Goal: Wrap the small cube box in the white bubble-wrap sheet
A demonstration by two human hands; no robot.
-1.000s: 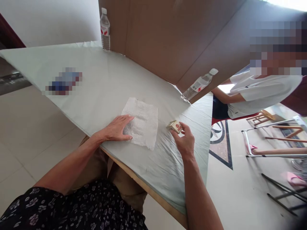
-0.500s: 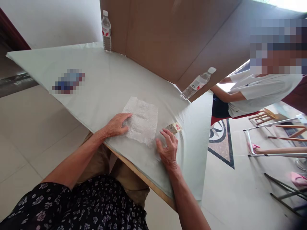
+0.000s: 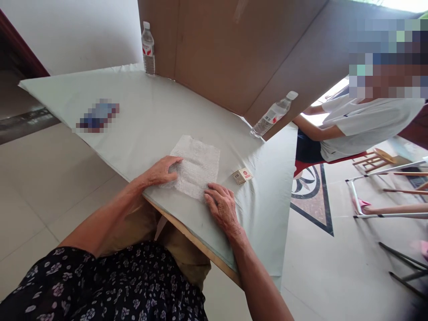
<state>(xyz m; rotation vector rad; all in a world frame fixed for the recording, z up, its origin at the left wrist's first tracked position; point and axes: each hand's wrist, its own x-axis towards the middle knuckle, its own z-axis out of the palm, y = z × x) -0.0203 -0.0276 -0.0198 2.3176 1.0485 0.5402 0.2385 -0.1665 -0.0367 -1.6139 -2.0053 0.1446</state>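
A whitish, translucent sheet of bubble wrap point(image 3: 197, 165) lies flat on the covered table point(image 3: 133, 116). My left hand point(image 3: 159, 171) rests at its left edge, thumb and fingers apart. At the sheet's lower right corner, my right hand point(image 3: 221, 203) touches the edge with fingers stretched out. Just beyond the right hand is a small cream and brown box point(image 3: 242, 175) with a red mark, apart from both the hand and the sheet.
Large cardboard panels point(image 3: 214, 53) stand along the far side. One water bottle point(image 3: 148, 49) is upright at the back; another bottle point(image 3: 274, 115) leans near the panel's right end. A blurred-out item point(image 3: 98, 116) lies at left. A person in a white shirt point(image 3: 374, 120) sits at right.
My right hand has moved left, away from beside the small box, and down onto the sheet's lower right corner. My left hand stays at the left edge. The view has shifted slightly.
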